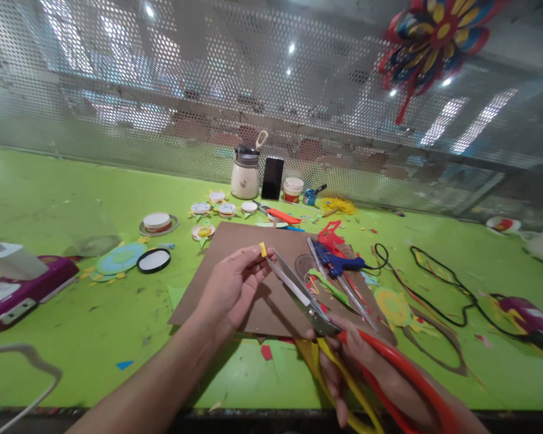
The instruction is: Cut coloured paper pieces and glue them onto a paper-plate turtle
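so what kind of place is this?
Likely a craft workbench: the right hand works scissors at a yellow paper scrap in the left hand; a blue glue gun and paper offcuts lie on the green table.

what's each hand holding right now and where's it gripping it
The left hand pinches a small yellow paper scrap by its lower end between the fingertips. The right hand holds scissors by their red and yellow handle loops, blades pointing at the scrap.

A bright green bench (49,193) is spread across the whole view and is bounded at twelve o'clock by a perforated metal screen (163,90). Spots of ceiling light are reflected in that screen. At one o'clock a multicoloured paper pinwheel (434,36) is hung on it.
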{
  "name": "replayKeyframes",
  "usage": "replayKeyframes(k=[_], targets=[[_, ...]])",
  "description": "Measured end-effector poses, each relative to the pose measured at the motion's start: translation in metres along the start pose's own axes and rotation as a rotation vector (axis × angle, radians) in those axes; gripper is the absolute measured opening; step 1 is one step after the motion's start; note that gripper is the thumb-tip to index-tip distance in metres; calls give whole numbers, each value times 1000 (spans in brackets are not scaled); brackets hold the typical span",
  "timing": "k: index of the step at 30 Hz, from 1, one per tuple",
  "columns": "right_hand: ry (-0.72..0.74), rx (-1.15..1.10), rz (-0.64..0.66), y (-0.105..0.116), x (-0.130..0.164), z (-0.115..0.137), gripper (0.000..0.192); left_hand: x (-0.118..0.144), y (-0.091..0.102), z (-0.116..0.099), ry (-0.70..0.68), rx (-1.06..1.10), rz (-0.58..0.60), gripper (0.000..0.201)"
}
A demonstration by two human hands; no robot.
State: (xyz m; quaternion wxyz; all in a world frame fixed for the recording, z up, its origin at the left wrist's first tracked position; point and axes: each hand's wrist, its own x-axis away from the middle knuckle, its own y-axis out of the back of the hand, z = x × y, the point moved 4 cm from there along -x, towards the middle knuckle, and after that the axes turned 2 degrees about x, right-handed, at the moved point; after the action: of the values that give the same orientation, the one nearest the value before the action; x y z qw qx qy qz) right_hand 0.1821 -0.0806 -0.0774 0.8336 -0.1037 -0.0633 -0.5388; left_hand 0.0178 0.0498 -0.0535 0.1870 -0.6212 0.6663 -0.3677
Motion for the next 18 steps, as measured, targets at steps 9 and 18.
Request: replayKeyframes(k=[9, 18], targets=[[53, 2, -81, 1, 0, 5, 46, 0, -1, 0, 3, 1, -4, 16], [29, -32, -39, 8, 4, 2, 30, 1, -1, 0, 2, 4, 0, 16]])
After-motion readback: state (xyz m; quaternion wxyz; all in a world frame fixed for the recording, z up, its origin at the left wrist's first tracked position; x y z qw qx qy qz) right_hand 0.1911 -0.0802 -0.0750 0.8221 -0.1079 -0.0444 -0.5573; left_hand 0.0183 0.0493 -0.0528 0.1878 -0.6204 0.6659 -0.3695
